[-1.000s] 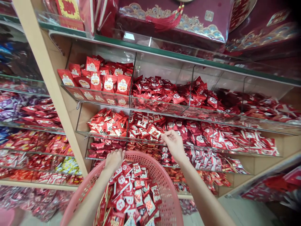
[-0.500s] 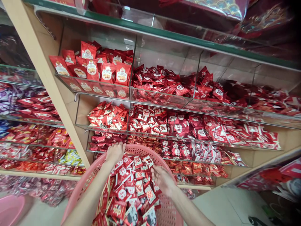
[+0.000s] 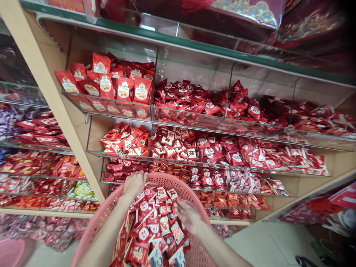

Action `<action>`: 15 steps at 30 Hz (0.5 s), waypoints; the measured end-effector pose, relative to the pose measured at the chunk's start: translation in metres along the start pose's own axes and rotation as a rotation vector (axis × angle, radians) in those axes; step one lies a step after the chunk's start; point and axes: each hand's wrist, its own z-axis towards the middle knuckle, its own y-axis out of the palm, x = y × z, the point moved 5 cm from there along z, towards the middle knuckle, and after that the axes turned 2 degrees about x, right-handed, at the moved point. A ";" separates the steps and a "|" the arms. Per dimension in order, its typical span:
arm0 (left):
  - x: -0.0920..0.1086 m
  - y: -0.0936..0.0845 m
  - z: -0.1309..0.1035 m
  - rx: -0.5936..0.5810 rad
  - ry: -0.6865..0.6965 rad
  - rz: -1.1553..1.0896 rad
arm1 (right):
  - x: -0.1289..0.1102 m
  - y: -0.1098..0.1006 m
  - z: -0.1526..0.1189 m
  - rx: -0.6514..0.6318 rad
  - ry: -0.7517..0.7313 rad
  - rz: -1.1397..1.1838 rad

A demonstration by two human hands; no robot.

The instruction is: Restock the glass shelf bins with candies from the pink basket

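Left hand (image 3: 135,184) gripping the pink basket's (image 3: 194,207) rim at eleven o'clock, right hand (image 3: 189,215) open, palm up, over red packets (image 3: 155,226) at one o'clock.

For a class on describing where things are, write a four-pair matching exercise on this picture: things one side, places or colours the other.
1. Left hand
2. Right hand
3. Yellow packets
4. Basket

A. Pink, with holes
B. Reaching in over the red-and-white packets
C. On the basket's far rim
D. Left of the wooden post

Pairs: 1-C, 2-B, 3-D, 4-A
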 end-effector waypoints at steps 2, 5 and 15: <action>0.000 0.000 0.000 -0.001 0.000 -0.003 | -0.001 0.002 -0.012 0.069 0.107 0.095; -0.001 0.001 0.001 0.005 0.003 -0.007 | -0.006 0.006 -0.031 0.056 0.181 0.080; -0.002 0.002 0.000 0.021 -0.003 -0.017 | -0.141 0.079 -0.033 -0.212 -0.732 -0.587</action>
